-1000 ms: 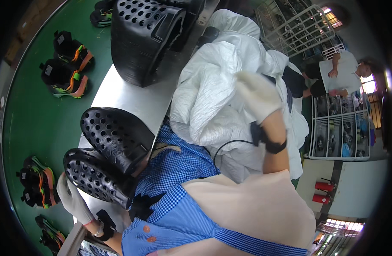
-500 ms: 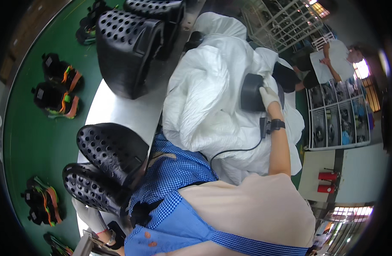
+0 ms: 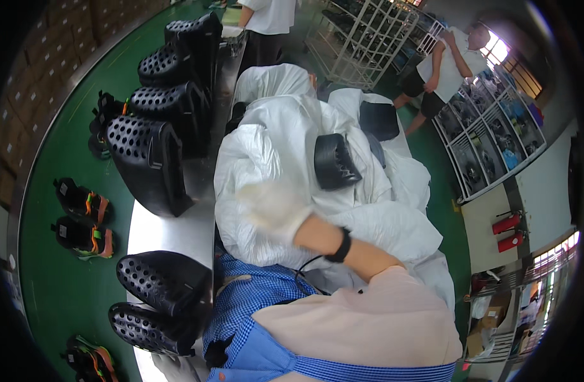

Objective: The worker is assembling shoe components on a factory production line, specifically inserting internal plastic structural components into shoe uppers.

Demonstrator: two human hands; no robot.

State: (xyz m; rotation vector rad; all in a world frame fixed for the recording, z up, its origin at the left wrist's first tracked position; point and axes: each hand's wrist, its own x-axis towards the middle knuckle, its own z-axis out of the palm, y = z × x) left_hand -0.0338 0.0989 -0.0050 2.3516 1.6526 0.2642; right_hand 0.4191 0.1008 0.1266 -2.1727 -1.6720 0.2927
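My right hand [image 3: 274, 209], in a white glove, is over the near left part of a big crumpled white sack [image 3: 394, 226]. Motion smears its fingers, and no object shows in it. A black, hollow-looking piece [image 3: 335, 162] lies on the sack just beyond the hand, and another black piece [image 3: 378, 121] sits farther back. At the lower left, my gloved left hand [image 3: 174, 367] is partly cut off by the frame. Its fingers are hidden below two black shoe-shaped pieces with round holes, an upper one [image 3: 161, 280] and a lower one [image 3: 153, 328].
More perforated black pieces [image 3: 146, 162] stand in a row along the metal bench [image 3: 153, 230]. Colourful shoes [image 3: 82, 235] are on the green surface to the left. A white wire rack [image 3: 368, 41] and a standing person [image 3: 448, 67] are at the back right.
My right hand has let go of a black piece on the sack and moved left, toward me. The view has shifted, bringing more of the bench row and a second person at the back into sight.
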